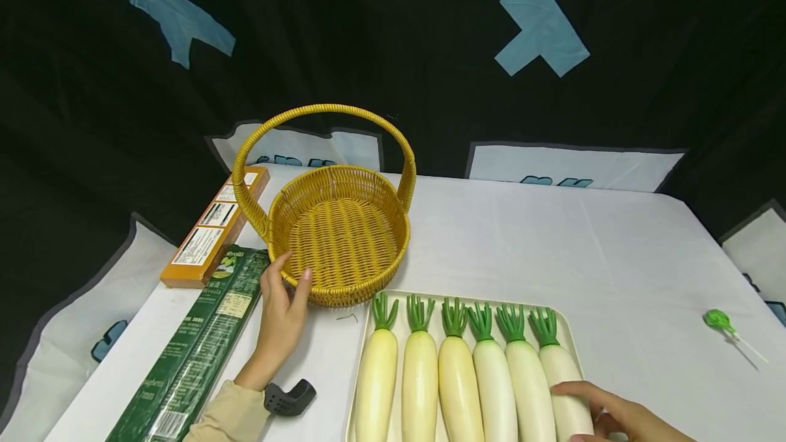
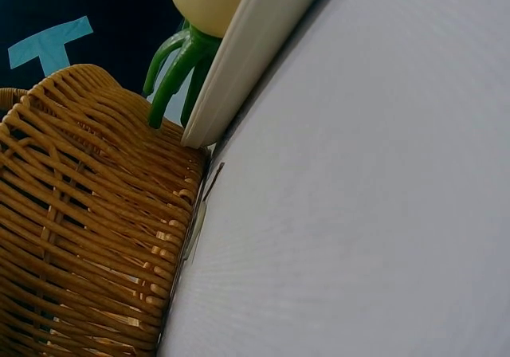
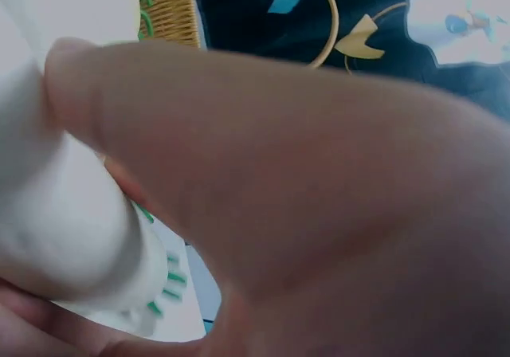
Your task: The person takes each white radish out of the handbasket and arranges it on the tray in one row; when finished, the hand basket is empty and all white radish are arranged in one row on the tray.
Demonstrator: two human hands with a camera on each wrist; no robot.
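Note:
Several white radishes with green stem tops lie side by side on a cream tray. At the right end of the row, my right hand grips the rightmost white radish. In the right wrist view its thumb presses on the pale body, with fingers curled below. My left hand is at the near left rim of a yellow wicker basket, thumb and index finger extended over the edge. The basket's woven wall fills the left of the left wrist view.
Left of the basket lie a green spaghetti packet and an orange box. A green lollipop lies far right on the white tabletop. A small dark twig-like piece is between basket and tray. Black cloth hangs behind.

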